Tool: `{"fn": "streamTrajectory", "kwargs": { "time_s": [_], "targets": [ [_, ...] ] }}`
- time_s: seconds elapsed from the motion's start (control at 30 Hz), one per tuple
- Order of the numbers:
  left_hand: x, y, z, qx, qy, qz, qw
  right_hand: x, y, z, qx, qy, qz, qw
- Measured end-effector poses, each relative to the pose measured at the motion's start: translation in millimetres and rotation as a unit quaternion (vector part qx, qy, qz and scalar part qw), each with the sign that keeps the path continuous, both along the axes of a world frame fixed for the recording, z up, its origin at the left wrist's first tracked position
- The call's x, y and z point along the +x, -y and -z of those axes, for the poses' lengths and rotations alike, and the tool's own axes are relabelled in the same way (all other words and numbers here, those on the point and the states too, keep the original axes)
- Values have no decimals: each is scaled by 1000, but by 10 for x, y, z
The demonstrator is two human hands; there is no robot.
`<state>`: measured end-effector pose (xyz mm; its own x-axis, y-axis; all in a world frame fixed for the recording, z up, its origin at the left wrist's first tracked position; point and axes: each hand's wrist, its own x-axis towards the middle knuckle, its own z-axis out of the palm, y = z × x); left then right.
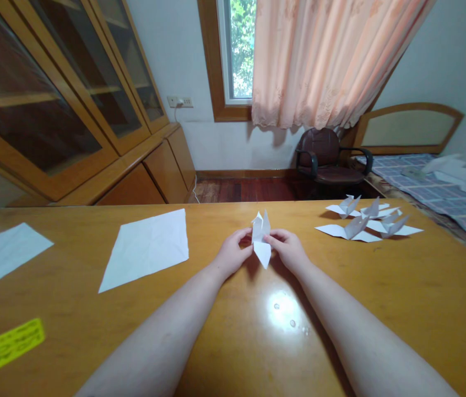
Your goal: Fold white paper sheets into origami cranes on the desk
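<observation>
A folded white paper crane is held upright between my two hands, just above the far middle of the wooden table. My left hand pinches its left side with thumb and fingers. On the other side my right hand grips its right edge, the thumb against the paper. One pointed flap of the crane hangs toward me, and narrow tips stick up at the top. The fingertips behind the paper are partly hidden.
Several finished paper cranes stand grouped at the table's far right. A flat white sheet lies left of my hands, another sheet farther left. A yellow label is at the near left. Beyond the table stands a chair.
</observation>
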<state>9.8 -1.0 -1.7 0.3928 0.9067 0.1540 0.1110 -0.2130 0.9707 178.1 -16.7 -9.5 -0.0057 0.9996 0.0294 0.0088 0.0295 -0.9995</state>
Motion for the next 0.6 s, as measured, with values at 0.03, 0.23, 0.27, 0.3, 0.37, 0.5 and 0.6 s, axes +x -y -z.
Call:
{"fn": "streamTrajectory", "kwargs": {
  "time_s": [0.03,0.23,0.27,0.3,0.37,0.5,0.6],
  "targets": [
    [-4,-3,2,-5,9,-2,1000,0,-1,1,-4,1,-8,1000],
    [-31,-22,16,-5,-3,-38,999,12,-2,15,23,10,-62,998],
    [-35,-25,14,-3,-13,-42,999,16,-2,19,35,17,-68,997],
    [-39,-28,11,-1,-23,-45,999,20,-3,25,47,27,-69,996],
    [-42,-31,5,3,-35,-51,998,28,-8,40,64,39,-64,995],
    [-34,-39,17,-8,-20,-71,997,30,-26,76,78,28,-35,996],
    [-22,-48,39,-24,10,-67,997,22,-32,83,87,35,-26,995]
  ]
}}
